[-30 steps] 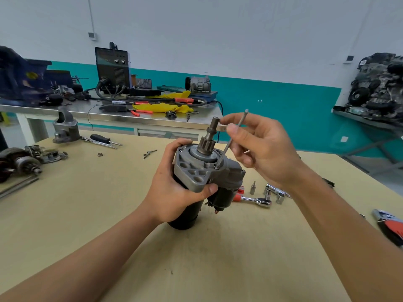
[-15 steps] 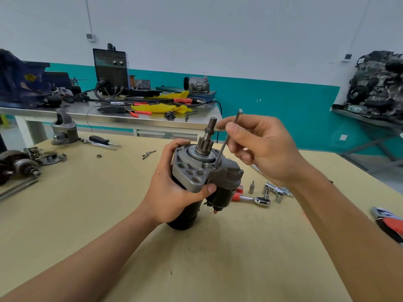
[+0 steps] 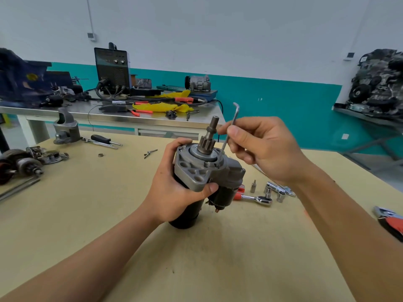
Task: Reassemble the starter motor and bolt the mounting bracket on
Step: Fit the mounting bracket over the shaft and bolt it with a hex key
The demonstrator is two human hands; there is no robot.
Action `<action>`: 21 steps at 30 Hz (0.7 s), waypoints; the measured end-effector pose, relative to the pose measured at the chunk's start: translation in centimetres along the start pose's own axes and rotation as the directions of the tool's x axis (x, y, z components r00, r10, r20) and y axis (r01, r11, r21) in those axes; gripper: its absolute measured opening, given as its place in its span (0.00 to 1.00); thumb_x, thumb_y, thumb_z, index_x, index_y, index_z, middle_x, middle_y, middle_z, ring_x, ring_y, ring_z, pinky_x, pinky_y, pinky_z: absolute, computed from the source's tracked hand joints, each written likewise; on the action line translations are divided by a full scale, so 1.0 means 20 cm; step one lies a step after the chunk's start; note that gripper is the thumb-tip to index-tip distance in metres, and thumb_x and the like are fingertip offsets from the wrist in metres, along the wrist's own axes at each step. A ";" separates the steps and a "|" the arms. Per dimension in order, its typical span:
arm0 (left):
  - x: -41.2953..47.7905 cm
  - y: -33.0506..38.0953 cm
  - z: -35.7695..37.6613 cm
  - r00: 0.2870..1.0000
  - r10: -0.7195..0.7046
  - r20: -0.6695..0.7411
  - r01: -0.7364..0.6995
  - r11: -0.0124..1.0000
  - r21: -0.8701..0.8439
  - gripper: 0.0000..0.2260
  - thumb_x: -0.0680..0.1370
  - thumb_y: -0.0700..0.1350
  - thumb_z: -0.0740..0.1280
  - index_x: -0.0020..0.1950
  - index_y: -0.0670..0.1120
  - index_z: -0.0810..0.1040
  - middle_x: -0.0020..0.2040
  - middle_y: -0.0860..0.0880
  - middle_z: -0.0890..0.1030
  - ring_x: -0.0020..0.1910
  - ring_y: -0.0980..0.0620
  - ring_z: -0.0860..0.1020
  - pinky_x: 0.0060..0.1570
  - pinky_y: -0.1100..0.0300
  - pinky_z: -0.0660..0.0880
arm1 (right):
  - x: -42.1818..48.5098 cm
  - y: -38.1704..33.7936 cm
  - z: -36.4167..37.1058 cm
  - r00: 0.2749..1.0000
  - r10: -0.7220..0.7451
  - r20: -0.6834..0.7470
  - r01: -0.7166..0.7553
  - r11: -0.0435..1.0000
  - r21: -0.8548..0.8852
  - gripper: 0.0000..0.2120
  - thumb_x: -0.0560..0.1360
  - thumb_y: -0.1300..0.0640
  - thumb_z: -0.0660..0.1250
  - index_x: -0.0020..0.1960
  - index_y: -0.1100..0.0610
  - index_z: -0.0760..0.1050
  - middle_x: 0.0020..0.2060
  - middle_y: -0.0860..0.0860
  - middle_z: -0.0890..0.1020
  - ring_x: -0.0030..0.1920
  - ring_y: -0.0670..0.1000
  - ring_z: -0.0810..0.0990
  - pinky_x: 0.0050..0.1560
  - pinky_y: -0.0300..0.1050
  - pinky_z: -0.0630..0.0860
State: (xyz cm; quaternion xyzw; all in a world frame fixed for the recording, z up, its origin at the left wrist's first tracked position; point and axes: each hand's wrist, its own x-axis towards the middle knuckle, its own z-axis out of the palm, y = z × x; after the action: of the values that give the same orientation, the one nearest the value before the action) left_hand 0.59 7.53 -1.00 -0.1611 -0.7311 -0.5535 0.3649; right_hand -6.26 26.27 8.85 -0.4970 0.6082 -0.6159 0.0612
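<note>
Tan worktop (image 3: 87, 214), cluttered bench behind. Starter motor (image 3: 193, 171) stands upright near the worktop's middle, pinion shaft up. Left grip (image 3: 174, 192) clasps its housing, thumb on the flange. Right grip (image 3: 261, 149) pinches an L-shaped hex key (image 3: 224, 147), tip down at the flange. Ratchet (image 3: 257, 199) and sockets (image 3: 269, 190) lie toward the right edge.

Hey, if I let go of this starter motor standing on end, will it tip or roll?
Probably top-heavy: the starter motor carries its wide metal bulk high above a narrow black base, so it may tip. Once down, its round body could roll.
</note>
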 end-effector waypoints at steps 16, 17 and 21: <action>0.00 0.00 -0.01 0.999 -0.034 0.010 0.034 0.999 0.007 0.42 0.61 0.44 0.82 0.70 0.47 0.64 0.62 0.56 0.79 0.64 0.50 0.79 0.62 0.61 0.76 | 0.01 0.02 0.04 0.988 -0.046 -0.148 0.042 0.999 -0.030 0.06 0.72 0.51 0.72 0.37 0.49 0.83 0.25 0.48 0.77 0.23 0.46 0.69 0.24 0.35 0.67; 0.00 0.00 -0.01 0.999 -0.038 0.013 0.038 0.999 0.004 0.43 0.61 0.45 0.83 0.70 0.47 0.64 0.62 0.56 0.79 0.64 0.49 0.79 0.62 0.60 0.76 | 0.01 0.03 0.06 0.974 -0.063 -0.216 0.055 0.998 -0.043 0.08 0.69 0.49 0.74 0.33 0.49 0.80 0.24 0.47 0.75 0.23 0.46 0.68 0.24 0.35 0.67; -0.01 0.01 -0.01 0.998 -0.056 0.022 0.056 0.998 -0.003 0.45 0.60 0.50 0.83 0.71 0.47 0.64 0.62 0.58 0.79 0.64 0.50 0.79 0.63 0.59 0.76 | 0.02 0.04 0.04 0.984 -0.014 -0.178 0.022 0.999 0.039 0.12 0.66 0.48 0.76 0.43 0.54 0.80 0.26 0.47 0.74 0.23 0.44 0.68 0.25 0.34 0.66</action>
State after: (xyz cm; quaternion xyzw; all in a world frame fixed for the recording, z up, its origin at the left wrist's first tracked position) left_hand 0.84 7.32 -0.97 -0.1471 -0.7382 -0.5631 0.3410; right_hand -6.31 25.25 8.22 -0.4443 0.5938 -0.6707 0.0113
